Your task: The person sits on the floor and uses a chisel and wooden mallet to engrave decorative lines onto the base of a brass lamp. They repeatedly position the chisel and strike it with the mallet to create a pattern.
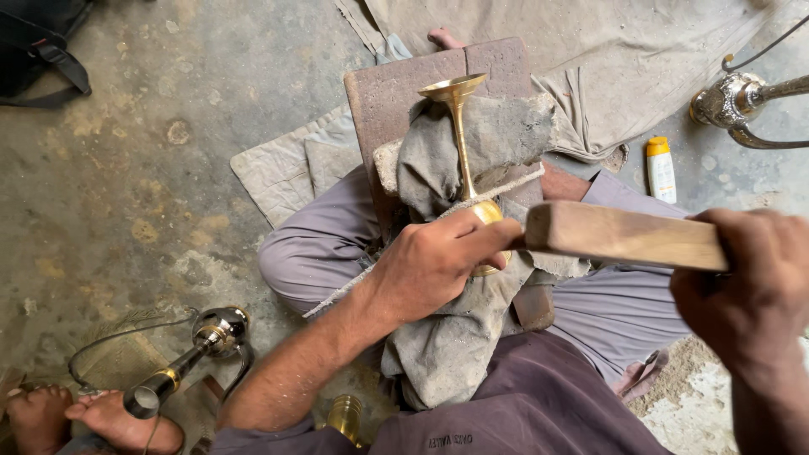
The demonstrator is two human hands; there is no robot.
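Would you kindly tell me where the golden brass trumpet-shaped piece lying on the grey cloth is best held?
Probably by its slim middle stem, coming from the left: the golden brass trumpet-shaped piece flares wide at the far end, the left hand already covers its near end, and the grey cloth props it along the right.

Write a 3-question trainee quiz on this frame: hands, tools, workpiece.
1. True or false: the right hand grips a wooden block.
2. What does the left hand hold? A) brass trumpet-shaped piece B) yellow-capped bottle C) black bag
3. What pads the brass piece on the brick-red slab?

Key: 1 true; 2 A; 3 grey cloth.
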